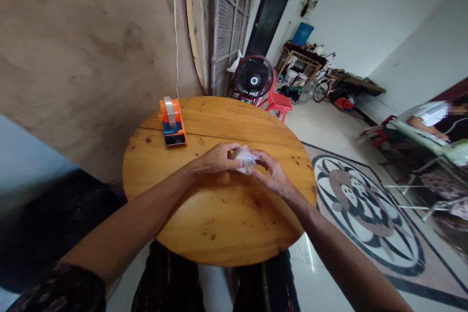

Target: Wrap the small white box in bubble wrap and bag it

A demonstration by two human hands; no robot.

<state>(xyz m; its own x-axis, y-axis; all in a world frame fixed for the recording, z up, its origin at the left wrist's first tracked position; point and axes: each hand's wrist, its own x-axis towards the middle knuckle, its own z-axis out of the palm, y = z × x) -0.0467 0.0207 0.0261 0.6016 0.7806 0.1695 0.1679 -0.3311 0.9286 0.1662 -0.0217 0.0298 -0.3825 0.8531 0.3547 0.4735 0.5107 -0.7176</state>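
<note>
Both my hands meet over the middle of a round wooden table [226,214]. Between them is a small bundle in whitish, see-through plastic wrapping [244,157]; what lies inside it cannot be made out. My left hand [218,158] grips the bundle's left side, thumb and fingers curled against it. From the right, my right hand [272,171] pinches the wrapping with thumb and fingertips. An orange and blue tape dispenser [173,122] with a roll of clear tape stands at the table's far left, apart from my hands.
A dark red fan [253,78] and a red plastic chair [278,100] stand just beyond the table. Wooden board [109,34] leans along the left. At the right a person [431,117] sits at another table. A cluttered bench [303,51] and bicycle [321,88] are farther back.
</note>
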